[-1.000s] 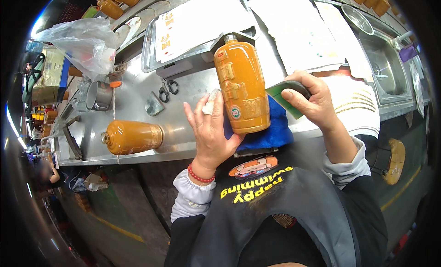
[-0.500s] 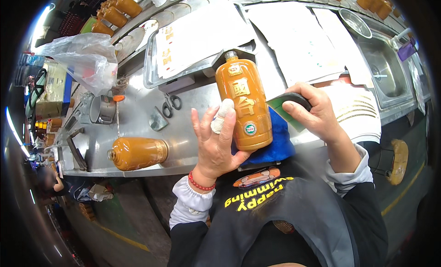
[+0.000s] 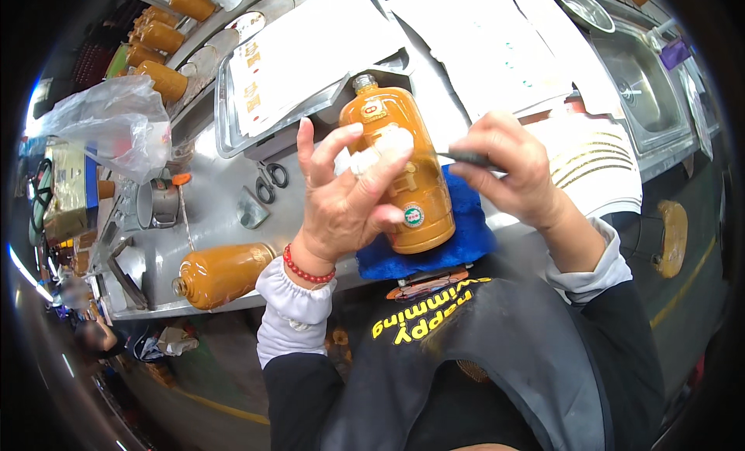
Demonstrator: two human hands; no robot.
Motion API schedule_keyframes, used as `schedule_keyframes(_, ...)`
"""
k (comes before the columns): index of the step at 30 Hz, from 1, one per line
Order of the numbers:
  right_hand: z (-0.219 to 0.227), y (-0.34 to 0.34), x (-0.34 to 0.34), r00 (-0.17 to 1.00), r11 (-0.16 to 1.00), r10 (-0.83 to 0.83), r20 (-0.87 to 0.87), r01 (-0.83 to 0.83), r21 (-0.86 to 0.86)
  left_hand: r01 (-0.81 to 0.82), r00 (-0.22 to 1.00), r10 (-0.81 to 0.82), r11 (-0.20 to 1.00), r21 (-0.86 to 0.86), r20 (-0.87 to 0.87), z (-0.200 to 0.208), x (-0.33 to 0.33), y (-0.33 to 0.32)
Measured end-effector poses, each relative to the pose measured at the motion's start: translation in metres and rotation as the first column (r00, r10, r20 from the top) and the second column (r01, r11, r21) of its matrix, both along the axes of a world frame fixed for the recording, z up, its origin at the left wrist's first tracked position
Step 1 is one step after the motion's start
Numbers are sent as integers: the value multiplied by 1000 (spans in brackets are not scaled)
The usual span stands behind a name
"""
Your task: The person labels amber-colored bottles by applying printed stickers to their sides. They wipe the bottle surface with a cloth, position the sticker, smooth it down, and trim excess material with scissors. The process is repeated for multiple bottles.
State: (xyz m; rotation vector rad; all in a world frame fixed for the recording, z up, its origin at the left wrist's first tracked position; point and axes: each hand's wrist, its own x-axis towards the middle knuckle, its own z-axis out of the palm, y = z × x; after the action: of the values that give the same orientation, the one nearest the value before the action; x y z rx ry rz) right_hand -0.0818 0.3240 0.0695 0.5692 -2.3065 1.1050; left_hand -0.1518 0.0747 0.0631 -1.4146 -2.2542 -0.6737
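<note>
An orange-brown glazed bottle [image 3: 423, 191] with gold characters and a small round green-and-white badge lies tilted on a blue plush pad [image 3: 469, 210], its neck pointing away from me. My left hand [image 3: 337, 195] is over the bottle's left side, fingers stretched and spread, with white wrapping on a finger; whether it touches the glaze is hard to tell. My right hand [image 3: 520, 172] is closed round a scraper [image 3: 472, 158] with a dark handle. The scraper's thin edge meets or nearly meets the bottle's right side.
A second orange-brown bottle [image 3: 225, 276] lies by the table's front edge. Scissors [image 3: 268, 183], a metal pot [image 3: 157, 203] and a plastic bag [image 3: 116, 129] are on the left. Beyond are a tray [image 3: 225, 114] of printed sheets, more sheets [image 3: 497, 55] and a sink [image 3: 640, 86].
The bottle now lies lower on the pad. My left hand has moved left and up across its front. My right hand has turned the scraper edge-on and brought it to the bottle's side.
</note>
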Motion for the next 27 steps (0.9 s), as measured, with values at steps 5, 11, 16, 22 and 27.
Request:
schedule_keyframes(5, -7, 16, 23, 984, 988, 137, 117, -127, -91, 108, 990, -117, 988, -109, -80, 7, 11, 3)
schedule_keyframes(11, -25, 24, 44, 985, 982, 17, 174, 16, -187, 5, 989, -46, 960, 279, 142, 7, -7, 7)
schedule_keyframes(16, -39, -4, 60, 988, 991, 62, 142, -78, 105, -567, 225, -374, 700, 433, 900, -28, -27, 11)
schedule_keyframes(22, -43, -22, 61, 998, 995, 25, 56, -30, 90, -403, -316, -724, 687, 604, 613, -38, -79, 16)
schedule_keyframes(27, -33, -12, 77, 977, 982, 189, 95, -186, -40, -344, -102, -674, 714, 610, 732, 12, -28, -25)
